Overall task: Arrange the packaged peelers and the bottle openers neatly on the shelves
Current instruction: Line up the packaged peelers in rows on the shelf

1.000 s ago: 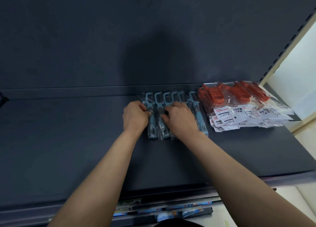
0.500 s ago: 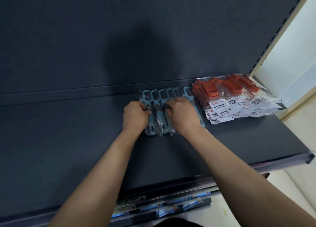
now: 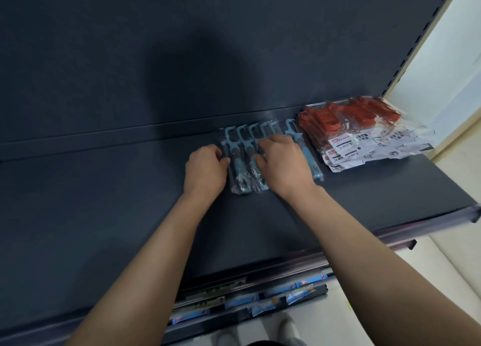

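A row of several blue-handled tools (image 3: 238, 163) in clear wrappers lies side by side at the back of the dark shelf (image 3: 104, 202). My left hand (image 3: 205, 170) is at the row's left edge, its curled fingers and thumb pinching the leftmost wrapper. My right hand (image 3: 283, 163) lies over the middle of the row with its fingers curled onto the packs, hiding some of them. One blue pack (image 3: 311, 163) shows to the right of that hand. A fanned pile of red tools in clear bags with white labels (image 3: 364, 134) lies just right of the row.
The shelf's back panel (image 3: 182, 46) rises right behind the packs. A slotted upright (image 3: 416, 46) and a pale wall bound the right end. A lower shelf with blue packets (image 3: 260, 299) shows under the front edge. Bare shelf stretches to the left.
Both hands stay on the blue row and only shift slightly. The head view has turned a little, so the shelf's right end shows more.
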